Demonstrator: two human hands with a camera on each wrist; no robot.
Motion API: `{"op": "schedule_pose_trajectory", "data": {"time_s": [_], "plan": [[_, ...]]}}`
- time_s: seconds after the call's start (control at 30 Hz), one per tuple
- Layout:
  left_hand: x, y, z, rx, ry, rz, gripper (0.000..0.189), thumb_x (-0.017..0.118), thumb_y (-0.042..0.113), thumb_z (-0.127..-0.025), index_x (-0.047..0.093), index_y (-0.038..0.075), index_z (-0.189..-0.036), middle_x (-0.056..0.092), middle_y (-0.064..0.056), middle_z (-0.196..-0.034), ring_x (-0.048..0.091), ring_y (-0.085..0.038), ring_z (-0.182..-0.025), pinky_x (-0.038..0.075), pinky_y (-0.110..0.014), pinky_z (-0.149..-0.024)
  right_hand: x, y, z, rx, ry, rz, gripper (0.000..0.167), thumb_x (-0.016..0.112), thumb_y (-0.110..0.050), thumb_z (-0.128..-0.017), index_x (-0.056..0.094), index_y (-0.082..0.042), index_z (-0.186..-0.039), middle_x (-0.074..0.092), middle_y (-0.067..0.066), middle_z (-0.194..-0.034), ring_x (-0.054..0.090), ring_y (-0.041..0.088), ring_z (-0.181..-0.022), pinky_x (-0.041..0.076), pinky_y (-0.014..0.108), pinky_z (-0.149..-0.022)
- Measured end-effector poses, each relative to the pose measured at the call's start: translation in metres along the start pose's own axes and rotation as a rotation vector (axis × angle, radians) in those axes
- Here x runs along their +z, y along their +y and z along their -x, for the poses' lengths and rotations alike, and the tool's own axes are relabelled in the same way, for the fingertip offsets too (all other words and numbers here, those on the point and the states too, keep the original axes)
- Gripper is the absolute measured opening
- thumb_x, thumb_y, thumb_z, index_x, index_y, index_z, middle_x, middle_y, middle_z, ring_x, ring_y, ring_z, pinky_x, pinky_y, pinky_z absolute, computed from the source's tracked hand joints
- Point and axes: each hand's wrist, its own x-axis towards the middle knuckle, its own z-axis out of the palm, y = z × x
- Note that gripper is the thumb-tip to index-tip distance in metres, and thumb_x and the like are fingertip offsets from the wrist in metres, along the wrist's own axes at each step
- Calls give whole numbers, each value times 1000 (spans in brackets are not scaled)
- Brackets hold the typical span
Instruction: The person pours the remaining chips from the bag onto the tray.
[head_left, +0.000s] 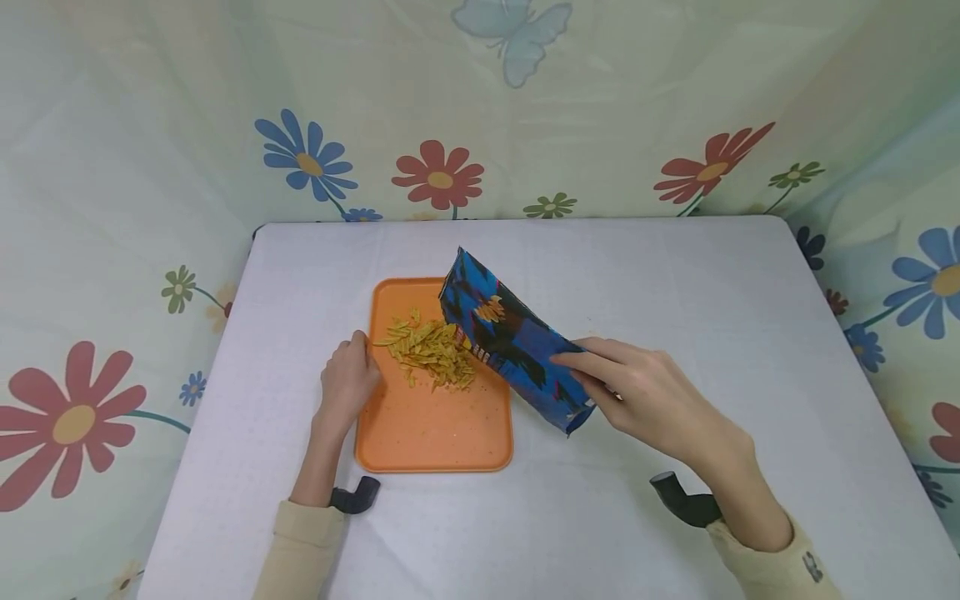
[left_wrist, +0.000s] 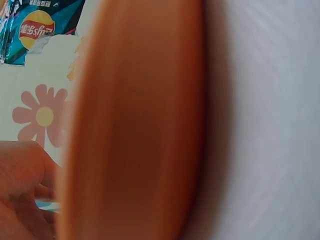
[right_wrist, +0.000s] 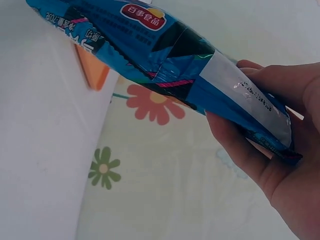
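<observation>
A blue Lay's potato chip bag point(head_left: 517, 346) slants over the right side of an orange tray point(head_left: 435, 437), its upper-left end above the tray. My right hand point(head_left: 648, 392) grips the bag near its lower-right end, thumb and fingers on opposite sides point(right_wrist: 272, 115). Yellow chip pieces point(head_left: 431, 350) lie heaped in the tray's upper middle, partly beneath the bag. At the tray's left rim, my left hand point(head_left: 348, 379) holds the edge with curled fingers. The left wrist view shows the tray's side point(left_wrist: 140, 120) very close, and a torn bag edge point(left_wrist: 55, 37) beyond.
A white-covered table point(head_left: 600, 517) lies under the tray. Behind and beside it hangs a pale curtain point(head_left: 600, 108) printed with flowers and a butterfly. Black wrist-worn camera mounts point(head_left: 686, 500) stick out near both sleeves.
</observation>
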Motion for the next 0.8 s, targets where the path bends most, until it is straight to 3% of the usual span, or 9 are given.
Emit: {"op": "schedule_pose_trajectory", "data": {"time_s": [0.27,0.5,0.63,0.8], "plan": [[0,-2,0,-16,-13,-3,17,52,1,-98,59,-8,-110,61,-21,-85,57,-28,-68,46,-37,-54,8,5,9,61,80,-41,42,80,12,-76,76,-6,-114,75,10,-106,68,13,-71,52,19,-58],[1,-2,-2,-11,-16,0,16,51,2,-98,59,-7,-110,60,-20,-85,56,-28,-70,45,-36,-55,10,10,21,148,147,-22,45,79,14,-76,77,-8,-115,70,3,-93,44,2,-60,36,14,-52],[1,-1,-2,-11,-17,-4,14,52,1,-98,59,-7,-108,59,-19,-84,55,-27,-68,44,-35,-54,11,13,26,180,164,-28,45,79,15,-75,76,-6,-114,73,6,-100,54,5,-63,42,14,-55],[0,-1,-2,0,-8,-1,14,52,0,-97,59,-7,-107,59,-19,-83,55,-27,-67,44,-35,-53,12,17,30,182,183,-22,45,79,17,-74,76,-3,-114,72,6,-97,60,7,-65,50,14,-60]]}}
